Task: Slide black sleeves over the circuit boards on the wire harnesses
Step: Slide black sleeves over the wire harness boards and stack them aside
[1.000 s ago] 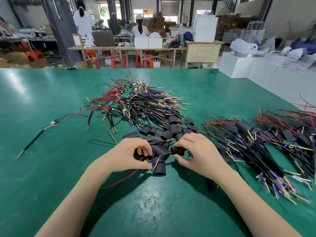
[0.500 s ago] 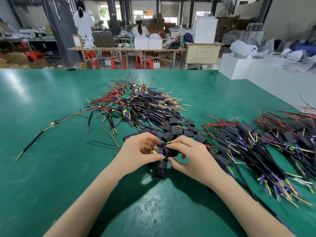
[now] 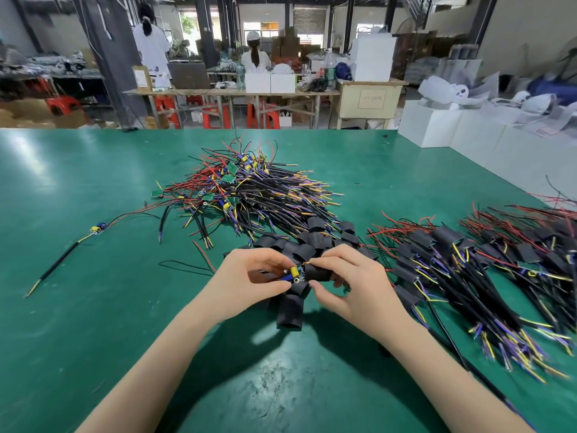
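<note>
Left hand (image 3: 249, 281) curled, thumb and fingertips pinching the small circuit board (image 3: 294, 274) by its near end, the yellow capacitor and blue parts facing up between the two hands. Right hand (image 3: 349, 284) curled too, gripping a black sleeve (image 3: 317, 273) with its mouth turned toward the board and touching or nearly touching the board's edge; whether the board had entered the mouth could not be told. Judged as the start of sliding: mouth best kept rounded by easing the thumb-and-finger squeeze, since a flattened tube would likely catch on the tall capacitor. Board best held level and in line with the sleeve, the yellow wire tips beside the right fingertips already fed through, or fed first, so nothing folded back. Push best made with the right hand toward the left, the left pinch shifted back onto the wires as the sleeve came on. Loose sleeves (image 3: 290, 310) just below and beyond both hands on the green desk (image 3: 93, 307), within easy reach. Bare harness heap (image 3: 249, 195) farther beyond the hands; sleeved harnesses (image 3: 468, 276) out past the right hand; one stray harness (image 3: 96, 229) well off beyond the left.
</note>
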